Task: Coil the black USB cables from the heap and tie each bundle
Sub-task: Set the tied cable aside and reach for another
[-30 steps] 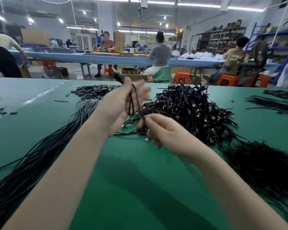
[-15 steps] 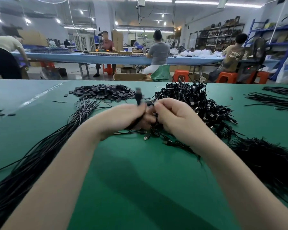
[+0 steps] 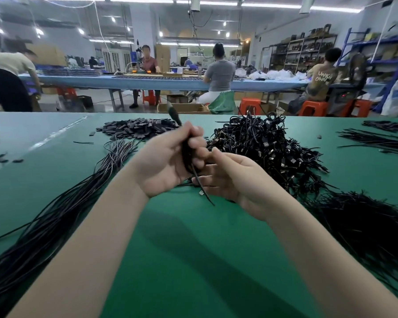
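1. The left hand (image 3: pixel 168 161), in the middle of the frame, has its fingers (image 3: pixel 197 143) curled round a coiled black cable bundle (image 3: pixel 187 154), gripping it upright.
2. A connector end (image 3: pixel 174 114) sticks up above the fist, blurred; a thin black tail (image 3: pixel 202 188) hangs down from the bundle toward the desk (image 3: pixel 193 260).
3. The right hand (image 3: pixel 234 180) sits just beside the left, fingers (image 3: pixel 202 180) loosely spread and reaching toward the tail; whether they touch it I cannot tell.
4. Behind the hands, centre right, lies the heap of coiled cables (image 3: pixel 267 148).
5. A long sheaf of straight cables (image 3: pixel 55 214) runs from the centre to the lower left corner.
6. A pile of small dark pieces (image 3: pixel 138 129) lies upper centre left; a bristly mass of thin black strands (image 3: pixel 363 226) lies at the right edge.
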Available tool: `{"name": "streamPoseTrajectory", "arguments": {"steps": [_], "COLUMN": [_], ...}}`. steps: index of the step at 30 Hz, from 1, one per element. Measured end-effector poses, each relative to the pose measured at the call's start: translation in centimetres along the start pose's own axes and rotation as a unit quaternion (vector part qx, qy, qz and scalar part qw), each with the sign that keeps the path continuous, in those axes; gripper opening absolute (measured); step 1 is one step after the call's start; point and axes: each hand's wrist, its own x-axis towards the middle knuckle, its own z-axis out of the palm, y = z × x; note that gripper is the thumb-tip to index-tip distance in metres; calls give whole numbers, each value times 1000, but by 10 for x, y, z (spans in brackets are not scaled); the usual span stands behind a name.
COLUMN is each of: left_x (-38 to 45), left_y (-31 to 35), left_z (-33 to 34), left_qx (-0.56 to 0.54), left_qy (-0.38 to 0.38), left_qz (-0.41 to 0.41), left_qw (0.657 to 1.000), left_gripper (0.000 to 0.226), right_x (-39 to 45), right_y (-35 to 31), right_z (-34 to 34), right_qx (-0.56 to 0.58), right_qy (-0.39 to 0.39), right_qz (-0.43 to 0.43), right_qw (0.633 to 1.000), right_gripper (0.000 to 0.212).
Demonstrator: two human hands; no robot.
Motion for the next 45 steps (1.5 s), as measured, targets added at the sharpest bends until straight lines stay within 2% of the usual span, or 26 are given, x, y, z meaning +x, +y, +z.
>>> {"name": "streamPoseTrajectory", "arguments": {"steps": [1, 3, 5, 7, 10, 13, 17, 19, 21, 23, 24, 25, 26, 27, 28, 29, 30, 31, 32, 34, 37, 39, 42, 44, 45], "left_x": [2, 5, 6, 6, 10, 11, 14, 18, 21, 23, 24, 23, 22, 21, 18, 14, 11, 10, 8, 2, -10, -16, -25, -28, -29], "left_y": [-4, -8, -8, -11, -14, -16, -25, -31, -39, -49, -53, -56, -59, -60, -61, -61, -63, -67, -72, -79, -83, -86, -98, -105, -107], "left_z": [0, -3, -8, -11, -8, -5, -6, -8, -10, -11, -12, -13, -15, -19, -21, -23, -23, -25, -27, -29, -27, -21, -13, -11, -10], "left_qx": [18, 82, 213, 272, 192, 152, 194, 216, 241, 272, 297, 344, 433, 553, 674, 758, 814, 859, 890, 916, 921, 918, 905, 895, 896], "left_qy": [10, 49, 99, 120, 94, 77, 104, 123, 142, 159, 167, 186, 218, 254, 288, 282, 232, 156, 81, -10, -81, -100, -93, -92, -97], "left_qz": [-19, -32, -25, -15, 14, 25, 30, 35, 39, 29, 19, 16, 32, 72, 136, 204, 232, 220, 199, 196, 237, 244, 282, 307, 312], "left_qw": [1000, 995, 972, 955, 977, 985, 975, 968, 959, 949, 940, 920, 874, 790, 666, 552, 480, 434, 402, 351, 300, 295, 304, 309, 300], "left_gripper": [24, 26, 29, 28, 24, 24, 28, 32, 39, 39, 38, 37, 38, 36, 30, 22, 23, 37, 47, 41, 33, 35, 11, 14, 15], "right_x": [0, 1, 2, 3, 1, -1, 2, 4, 6, 9, 10, 11, 11, 10, 8, 5, 1, -3, -8, -20, -38, -48, -64, -74, -77], "right_y": [-1, 1, 3, 3, 3, 6, 14, 19, 25, 34, 38, 42, 46, 48, 51, 53, 54, 54, 53, 48, 45, 45, 43, 41, 39], "right_z": [2, 1, -3, -6, -4, 0, 6, 8, 7, 3, -1, -6, -11, -17, -22, -27, -32, -36, -41, -48, -53, -53, -51, -49, -49], "right_qx": [28, 8, -21, -50, -89, -139, -320, -352, -403, -485, -497, -480, -441, -400, -370, -351, -336, -320, -314, -337, -370, -390, -384, -361, -387], "right_qy": [6, 54, 81, 74, 21, -30, 36, 63, 85, 111, 121, 122, 118, 108, 91, 68, 38, 5, -28, -91, -149, -169, -182, -198, -211], "right_qz": [-1, -13, -22, -28, -54, -82, -150, -171, -154, -109, -84, -57, -26, 9, 40, 63, 78, 87, 92, 97, 108, 107, 106, 121, 123], "right_qw": [1000, 998, 996, 996, 994, 987, 935, 918, 898, 861, 855, 867, 889, 910, 924, 932, 938, 943, 945, 932, 911, 899, 899, 903, 889], "right_gripper": [20, 17, 18, 23, 25, 26, 21, 26, 28, 30, 30, 32, 34, 37, 37, 37, 36, 35, 35, 35, 34, 33, 33, 32, 32]}}
